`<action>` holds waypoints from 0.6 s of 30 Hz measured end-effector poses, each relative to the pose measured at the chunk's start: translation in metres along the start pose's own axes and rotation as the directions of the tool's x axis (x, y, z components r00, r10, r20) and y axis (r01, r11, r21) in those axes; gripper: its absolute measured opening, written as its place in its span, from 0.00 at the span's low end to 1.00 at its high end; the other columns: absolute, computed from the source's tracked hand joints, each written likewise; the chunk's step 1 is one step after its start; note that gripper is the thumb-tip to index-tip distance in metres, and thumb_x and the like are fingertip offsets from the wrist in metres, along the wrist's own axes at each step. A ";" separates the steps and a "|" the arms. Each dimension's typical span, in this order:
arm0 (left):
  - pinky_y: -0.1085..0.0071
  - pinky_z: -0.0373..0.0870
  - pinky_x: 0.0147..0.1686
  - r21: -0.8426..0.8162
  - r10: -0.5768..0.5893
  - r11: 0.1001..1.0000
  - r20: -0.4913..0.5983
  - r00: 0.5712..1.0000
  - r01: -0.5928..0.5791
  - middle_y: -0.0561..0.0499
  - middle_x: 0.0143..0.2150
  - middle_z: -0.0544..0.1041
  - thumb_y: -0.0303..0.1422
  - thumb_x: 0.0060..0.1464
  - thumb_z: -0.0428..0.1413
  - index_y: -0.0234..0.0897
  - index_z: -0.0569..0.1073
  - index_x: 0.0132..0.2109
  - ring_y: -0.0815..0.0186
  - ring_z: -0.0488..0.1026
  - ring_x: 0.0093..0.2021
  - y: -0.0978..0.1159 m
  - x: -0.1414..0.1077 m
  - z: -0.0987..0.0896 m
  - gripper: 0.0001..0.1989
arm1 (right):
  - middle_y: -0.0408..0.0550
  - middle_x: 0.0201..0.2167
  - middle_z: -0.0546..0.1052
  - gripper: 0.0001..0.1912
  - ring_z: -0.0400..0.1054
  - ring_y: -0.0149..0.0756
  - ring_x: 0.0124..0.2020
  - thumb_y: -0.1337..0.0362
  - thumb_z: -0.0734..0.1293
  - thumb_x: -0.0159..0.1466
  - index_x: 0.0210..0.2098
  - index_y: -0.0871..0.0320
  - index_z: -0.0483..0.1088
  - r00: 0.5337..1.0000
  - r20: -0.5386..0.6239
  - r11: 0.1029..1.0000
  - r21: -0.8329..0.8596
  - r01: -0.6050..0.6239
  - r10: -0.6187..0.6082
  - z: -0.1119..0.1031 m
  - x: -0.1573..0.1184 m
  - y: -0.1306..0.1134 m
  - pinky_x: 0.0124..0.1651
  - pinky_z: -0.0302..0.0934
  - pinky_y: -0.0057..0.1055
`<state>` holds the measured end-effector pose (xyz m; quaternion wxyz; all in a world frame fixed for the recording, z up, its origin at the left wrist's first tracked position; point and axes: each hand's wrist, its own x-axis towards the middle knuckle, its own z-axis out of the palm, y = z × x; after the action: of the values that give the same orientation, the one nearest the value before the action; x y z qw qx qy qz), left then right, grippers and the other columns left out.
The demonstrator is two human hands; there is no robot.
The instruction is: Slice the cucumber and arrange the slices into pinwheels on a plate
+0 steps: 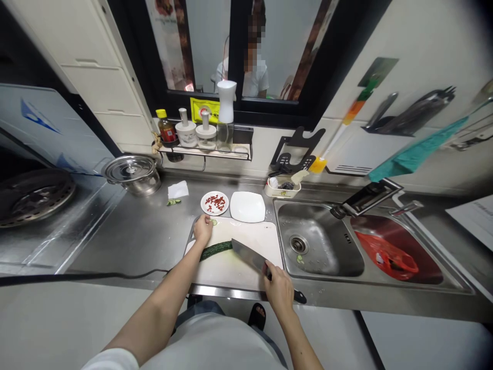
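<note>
A dark green cucumber lies across the white cutting board. My right hand is closed round the dark handle of a cleaver, whose blade is by the cucumber's right end. My left hand is at the board's upper left, above the cucumber, with fingers pinched by a small pale green slice. Just behind the board stand a round plate of small red pieces and a white square plate.
To the right is a sink with green scraps inside; a red bag fills the second basin. A lidded steel pot and a white tissue are at the back left. A person shows through the window.
</note>
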<state>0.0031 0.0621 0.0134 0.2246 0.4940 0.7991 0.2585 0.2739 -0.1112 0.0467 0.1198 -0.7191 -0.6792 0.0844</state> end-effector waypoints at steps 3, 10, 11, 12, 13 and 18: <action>0.71 0.64 0.43 0.054 0.129 0.990 0.017 0.992 -0.130 0.48 0.42 0.78 0.31 0.54 0.55 0.39 0.77 0.41 0.62 0.72 0.43 -0.004 -0.002 0.000 0.09 | 0.51 0.40 0.78 0.21 0.69 0.38 0.42 0.71 0.61 0.59 0.52 0.60 0.71 1.000 0.000 1.000 0.005 -0.017 0.017 -0.003 0.002 0.001 0.46 0.58 0.30; 0.67 0.63 0.49 0.141 0.295 0.943 0.063 0.953 -0.302 0.44 0.43 0.78 0.28 0.54 0.53 0.38 0.80 0.39 0.59 0.70 0.45 -0.008 -0.004 -0.001 0.11 | 0.52 0.40 0.78 0.21 0.69 0.39 0.42 0.71 0.61 0.59 0.51 0.61 0.71 1.000 0.002 1.000 -0.005 -0.031 0.031 -0.009 0.006 -0.003 0.46 0.58 0.31; 0.67 0.63 0.49 0.137 0.308 0.939 0.068 0.949 -0.315 0.44 0.43 0.78 0.28 0.54 0.52 0.38 0.80 0.39 0.59 0.70 0.45 -0.009 -0.004 -0.001 0.12 | 0.52 0.40 0.78 0.21 0.69 0.39 0.42 0.71 0.61 0.59 0.51 0.61 0.72 0.999 -0.002 0.999 -0.003 -0.033 0.033 -0.009 0.007 -0.003 0.46 0.58 0.31; 0.67 0.63 0.49 0.132 0.318 0.936 0.073 0.945 -0.325 0.44 0.42 0.78 0.27 0.54 0.52 0.38 0.80 0.39 0.60 0.71 0.45 -0.009 -0.003 -0.001 0.12 | 0.52 0.40 0.78 0.20 0.69 0.39 0.42 0.71 0.61 0.59 0.51 0.61 0.72 0.999 -0.004 0.999 -0.002 -0.034 0.034 -0.008 0.007 -0.004 0.46 0.58 0.31; 0.67 0.63 0.49 0.127 0.325 0.934 0.079 0.942 -0.333 0.45 0.42 0.78 0.27 0.54 0.52 0.38 0.80 0.39 0.60 0.71 0.45 -0.009 -0.003 -0.001 0.12 | 0.52 0.40 0.78 0.20 0.69 0.39 0.42 0.71 0.61 0.59 0.51 0.61 0.72 0.999 -0.006 0.999 -0.002 -0.035 0.035 -0.008 0.007 -0.004 0.46 0.58 0.31; 0.67 0.63 0.49 0.111 0.327 0.935 0.098 0.940 -0.337 0.44 0.42 0.78 0.28 0.54 0.52 0.38 0.80 0.39 0.60 0.70 0.45 -0.009 -0.002 -0.002 0.12 | 0.52 0.40 0.78 0.20 0.70 0.38 0.43 0.71 0.61 0.60 0.51 0.60 0.72 0.999 0.003 0.999 0.019 -0.040 0.040 -0.008 0.006 -0.005 0.46 0.59 0.30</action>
<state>-0.0039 0.0567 0.0096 0.1769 0.6450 0.7095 0.2221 0.2719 -0.1054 0.0561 0.1242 -0.7314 -0.6638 0.0943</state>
